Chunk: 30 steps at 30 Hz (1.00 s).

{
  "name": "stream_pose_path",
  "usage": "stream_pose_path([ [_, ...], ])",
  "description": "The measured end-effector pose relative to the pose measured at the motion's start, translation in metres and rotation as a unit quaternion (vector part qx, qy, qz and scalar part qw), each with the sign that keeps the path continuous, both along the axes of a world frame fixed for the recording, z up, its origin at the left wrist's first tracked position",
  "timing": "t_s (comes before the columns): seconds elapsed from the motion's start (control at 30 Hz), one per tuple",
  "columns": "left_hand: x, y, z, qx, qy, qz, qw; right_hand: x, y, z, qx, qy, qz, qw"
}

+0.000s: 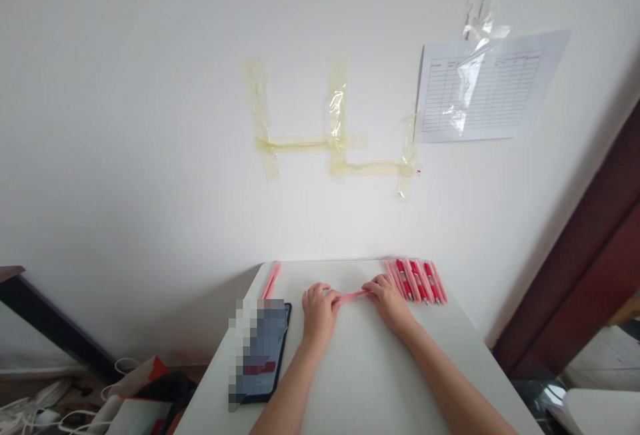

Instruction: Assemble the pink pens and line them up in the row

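Between my two hands stretches a thin pink strip (353, 296), level and low over the white table. My left hand (320, 305) pinches its left end, and my right hand (387, 298) pinches the right end. My fingers cover both ends, so I cannot make out exactly what the strip is. Right of my right hand lies a row of several red pens (417, 282) with pink slender pieces among them. A couple of similar pink pieces (271, 280) lie near the table's far left corner.
A phone (263, 362) lies on the white table (370, 382), left of my left forearm. The table's far edge meets a white wall (200, 122), which carries yellowish tape (300, 144) and a printed sheet (480, 95). Cables and bags (135, 402) crowd the floor at left.
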State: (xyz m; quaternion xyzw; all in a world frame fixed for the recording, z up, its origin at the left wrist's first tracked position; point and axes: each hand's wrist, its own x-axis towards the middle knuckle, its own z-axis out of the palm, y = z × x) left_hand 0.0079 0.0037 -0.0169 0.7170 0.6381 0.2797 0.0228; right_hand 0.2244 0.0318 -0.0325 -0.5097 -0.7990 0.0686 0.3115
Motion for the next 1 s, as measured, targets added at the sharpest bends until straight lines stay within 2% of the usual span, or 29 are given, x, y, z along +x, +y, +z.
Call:
stream_pose_path([
  [0.5, -0.004, 0.002, -0.004, 0.038, -0.036, -0.002, 0.999, 0.013, 0.003, 0.005, -0.013, 0.016, 0.033, 0.999],
  [0.7, -0.005, 0.005, -0.008, 0.038, -0.036, 0.01, 0.999, 0.016, 0.009, -0.001, 0.007, 0.059, 0.054, 0.997],
  [1.0, -0.007, 0.006, -0.007, 0.053, -0.035, 0.009, 0.998, 0.019, 0.011, -0.003, 0.041, 0.054, 0.05, 0.996],
])
